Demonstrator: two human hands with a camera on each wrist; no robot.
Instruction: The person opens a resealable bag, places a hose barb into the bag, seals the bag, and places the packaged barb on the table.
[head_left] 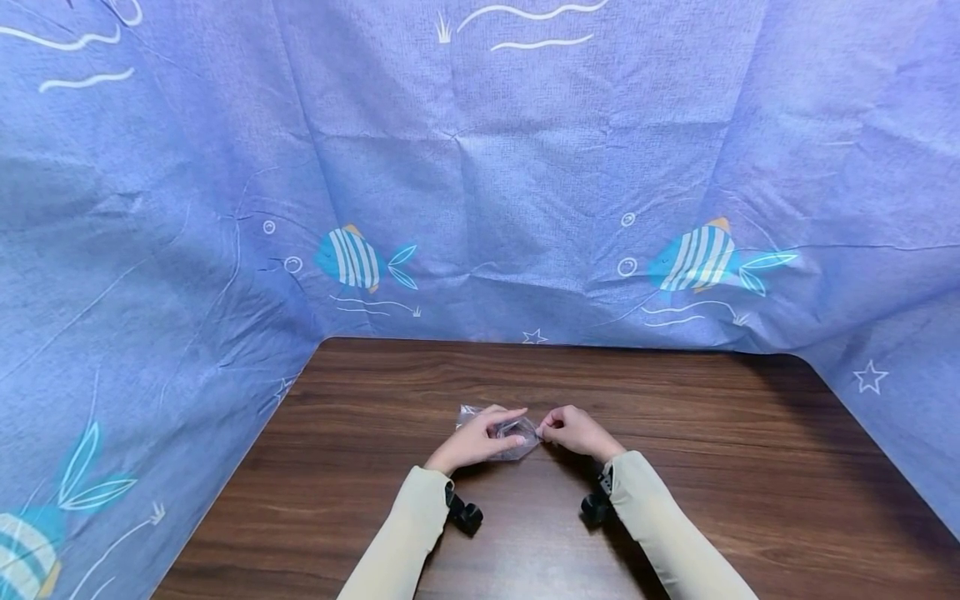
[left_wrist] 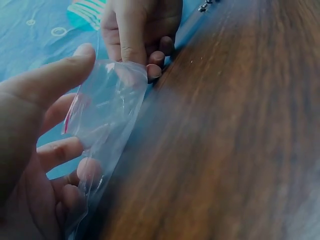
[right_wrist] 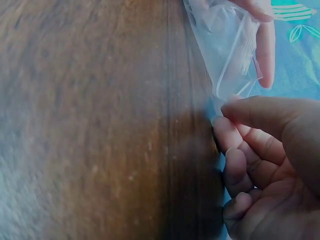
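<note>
A clear plastic zip bag (head_left: 522,429) with a thin red line along one edge is stretched between both hands over the wooden table. My left hand (head_left: 474,439) curves around the bag from the left, its thumb tip at one corner in the left wrist view and its fingers behind the film. My right hand (head_left: 573,431) pinches the opposite corner between thumb and index finger (right_wrist: 227,131), the other fingers curled in. In the left wrist view the bag (left_wrist: 112,100) looks thin and crumpled. Whether it holds anything cannot be told.
The dark brown wooden table (head_left: 360,517) spreads around both hands. A blue cloth (head_left: 525,192) printed with fish and stars hangs behind it and at both sides. Black wrist cameras (head_left: 467,517) are strapped beneath the pale sleeves (head_left: 405,521).
</note>
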